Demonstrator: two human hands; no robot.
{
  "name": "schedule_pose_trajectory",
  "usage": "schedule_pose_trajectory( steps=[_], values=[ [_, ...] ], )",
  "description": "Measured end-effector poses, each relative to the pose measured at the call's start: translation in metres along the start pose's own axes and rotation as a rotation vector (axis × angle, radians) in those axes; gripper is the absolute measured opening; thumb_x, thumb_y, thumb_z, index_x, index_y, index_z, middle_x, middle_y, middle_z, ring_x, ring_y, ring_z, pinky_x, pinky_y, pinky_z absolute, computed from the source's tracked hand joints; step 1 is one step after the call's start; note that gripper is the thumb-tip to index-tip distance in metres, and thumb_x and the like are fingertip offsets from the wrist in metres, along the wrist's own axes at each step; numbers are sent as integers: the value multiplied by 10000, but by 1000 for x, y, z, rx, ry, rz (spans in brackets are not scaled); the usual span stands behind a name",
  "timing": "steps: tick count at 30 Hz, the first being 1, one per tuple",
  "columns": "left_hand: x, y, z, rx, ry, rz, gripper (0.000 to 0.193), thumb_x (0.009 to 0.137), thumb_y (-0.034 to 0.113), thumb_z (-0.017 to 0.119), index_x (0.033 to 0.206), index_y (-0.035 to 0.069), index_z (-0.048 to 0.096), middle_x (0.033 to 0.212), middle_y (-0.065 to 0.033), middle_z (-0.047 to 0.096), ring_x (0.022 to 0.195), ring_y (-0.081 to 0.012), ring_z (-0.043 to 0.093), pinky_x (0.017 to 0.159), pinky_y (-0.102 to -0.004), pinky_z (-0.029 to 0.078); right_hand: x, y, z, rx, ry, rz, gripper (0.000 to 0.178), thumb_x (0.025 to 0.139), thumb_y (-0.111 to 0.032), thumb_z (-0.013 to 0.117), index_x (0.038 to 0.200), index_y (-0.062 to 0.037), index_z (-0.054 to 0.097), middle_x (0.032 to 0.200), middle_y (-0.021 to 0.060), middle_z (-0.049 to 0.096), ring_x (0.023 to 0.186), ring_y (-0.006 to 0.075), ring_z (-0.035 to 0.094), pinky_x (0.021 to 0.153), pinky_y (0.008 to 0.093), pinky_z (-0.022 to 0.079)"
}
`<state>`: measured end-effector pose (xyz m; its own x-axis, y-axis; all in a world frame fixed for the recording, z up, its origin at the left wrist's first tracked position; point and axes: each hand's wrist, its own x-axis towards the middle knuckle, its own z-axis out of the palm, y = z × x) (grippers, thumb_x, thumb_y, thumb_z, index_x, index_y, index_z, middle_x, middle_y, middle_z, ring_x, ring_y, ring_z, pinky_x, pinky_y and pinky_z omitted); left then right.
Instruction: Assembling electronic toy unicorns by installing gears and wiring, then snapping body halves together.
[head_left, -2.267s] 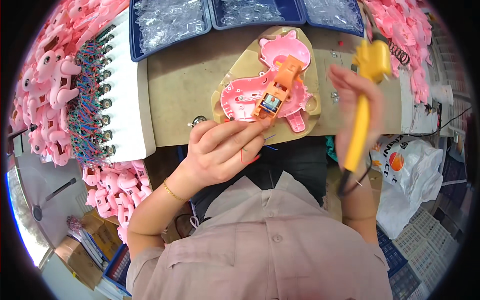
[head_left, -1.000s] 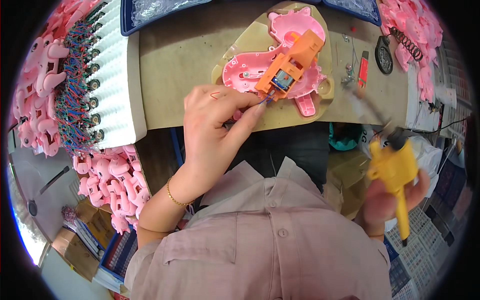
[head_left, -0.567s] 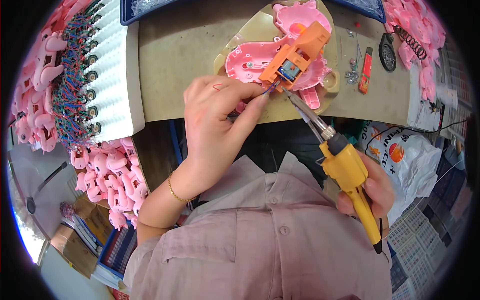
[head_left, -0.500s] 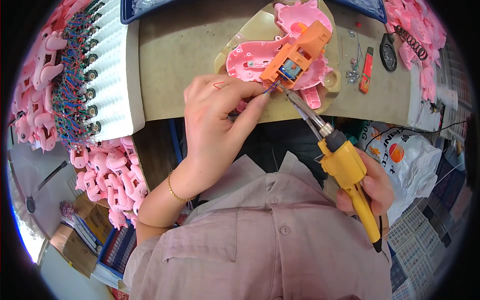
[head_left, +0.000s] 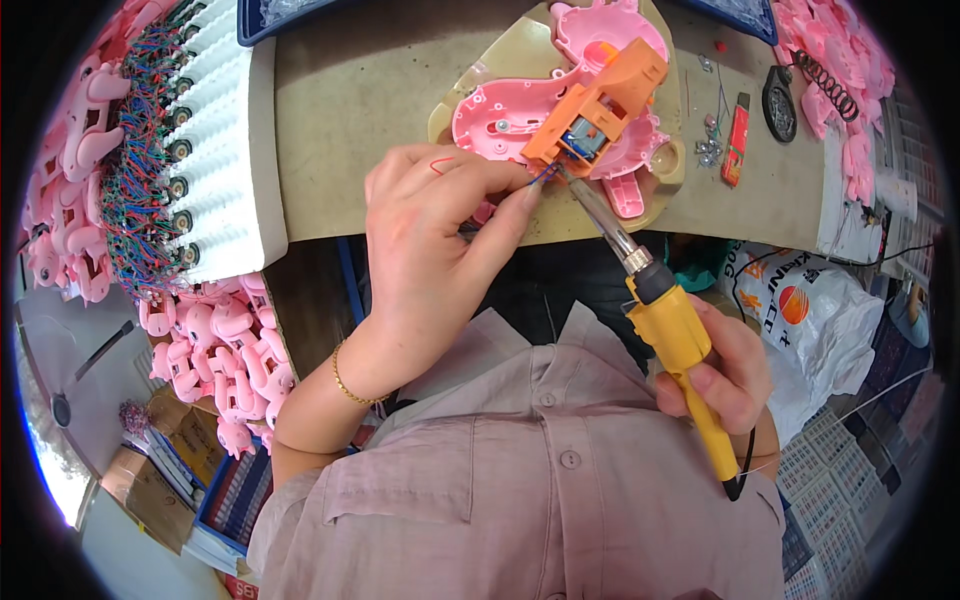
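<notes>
My right hand grips a yellow soldering iron with a metal barrel. The iron's tip meets the lower end of an orange plastic gearbox housing, where a small motor shows through an opening. My left hand pinches a thin dark blue wire at that same end, thumb and forefinger closed on it. The housing rests over an open pink toy shell, which lies in a beige holder. The exact contact of tip and wire is too small to make out.
On the bench, right of the holder, are a red-handled cutter, small metal parts and a black oval piece. A white ridged tray with wired speakers stands left. Pink toy bodies are piled beside it.
The soldering iron has shifted slightly left and turned a little steeper, its tip staying near the gearbox end. My right hand moved with it. The left hand is almost still.
</notes>
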<state>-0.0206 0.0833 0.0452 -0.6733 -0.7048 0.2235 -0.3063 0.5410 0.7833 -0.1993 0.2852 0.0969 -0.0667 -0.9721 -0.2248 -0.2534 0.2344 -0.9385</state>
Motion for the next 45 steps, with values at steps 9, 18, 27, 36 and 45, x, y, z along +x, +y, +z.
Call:
schedule_pose_trajectory(
  steps=[9, 18, 27, 36, 45],
  values=[
    [0, 0, -1, -6, 3, -22, 66, 769, 74, 696, 825, 44, 677, 687, -14, 582, 748, -158, 485, 739, -288, 386, 14, 15, 9, -440, 326, -774, 602, 798, -87, 668, 1309, 55, 384, 1003, 311, 611, 697, 313, 673, 573, 327, 523],
    [1, 2, -5, 226, 154, 223, 150, 707, 96, 739, 841, 122, 677, 766, 2, 624, 760, -197, 539, 758, -318, 364, -14, 34, 2, -246, 647, -656, 737, 825, -395, 697, 1328, 16, 347, 1171, 298, 543, 923, 313, 632, 794, 376, 517],
    [18, 17, -5, -70, -28, -88, 70, 743, 123, 702, 777, 113, 641, 675, 11, 589, 721, -187, 511, 755, -321, 339, 1, 9, -9, -56, 542, -512, 659, 830, -267, 687, 1339, -14, 353, 1162, 254, 557, 1016, 297, 585, 848, 367, 480],
    [18, 16, -2, 1, 3, -45, 77, 738, 126, 701, 773, 116, 633, 699, 15, 591, 743, -196, 513, 764, -326, 343, 8, 5, -15, -66, 247, -497, 696, 815, -111, 709, 1382, -77, 306, 1195, 399, 470, 973, 416, 608, 808, 424, 508],
    [16, 16, -2, 18, 18, -26, 80, 734, 118, 703, 777, 119, 636, 710, 15, 598, 746, -196, 517, 759, -324, 344, 20, 5, -8, 21, 256, -562, 634, 811, -94, 694, 1341, -20, 355, 1189, 341, 513, 1000, 337, 611, 832, 373, 497]
  ],
)
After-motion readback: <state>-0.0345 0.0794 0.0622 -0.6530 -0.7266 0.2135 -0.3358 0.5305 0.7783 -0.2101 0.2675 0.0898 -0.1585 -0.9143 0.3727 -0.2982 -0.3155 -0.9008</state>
